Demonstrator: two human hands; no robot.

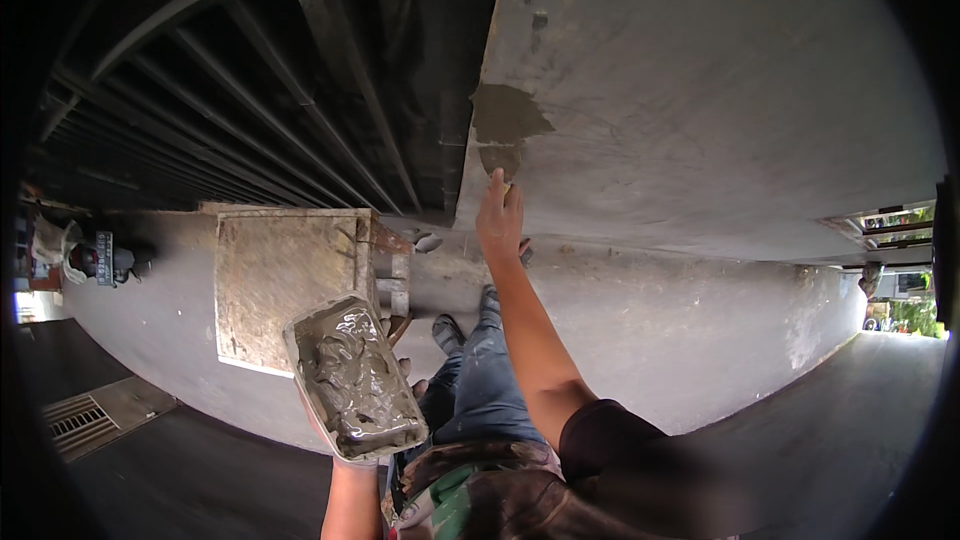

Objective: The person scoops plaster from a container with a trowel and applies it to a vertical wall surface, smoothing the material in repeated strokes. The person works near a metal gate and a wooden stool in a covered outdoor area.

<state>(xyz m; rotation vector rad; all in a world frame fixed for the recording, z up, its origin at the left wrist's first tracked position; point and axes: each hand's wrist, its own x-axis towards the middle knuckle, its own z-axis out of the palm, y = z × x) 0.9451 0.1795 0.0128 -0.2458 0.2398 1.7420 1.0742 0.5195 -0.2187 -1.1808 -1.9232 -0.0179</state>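
My left hand [340,456] supports a rectangular tub [293,342] from below, with fingertips showing along its right side. Wet grey cement-like paste [352,375] fills the tub, its surface ridged and glossy. Stretched out ahead, my right hand [499,220] is closed round a putty knife [506,187]; only a yellowish bit of its handle shows clearly between the fingers. Its end meets the grey wall [700,90] close to the wall's left edge. Directly above the fingers, a dark damp patch of paste [508,114] with a ragged right side lies on the wall.
A dark barred metal gate [300,70] stands left of the wall edge. Below it is a wooden stand [285,285] with a stained board top, near my feet. A motorcycle [108,258] is at the far left, and a floor grating [85,423] lies at lower left.
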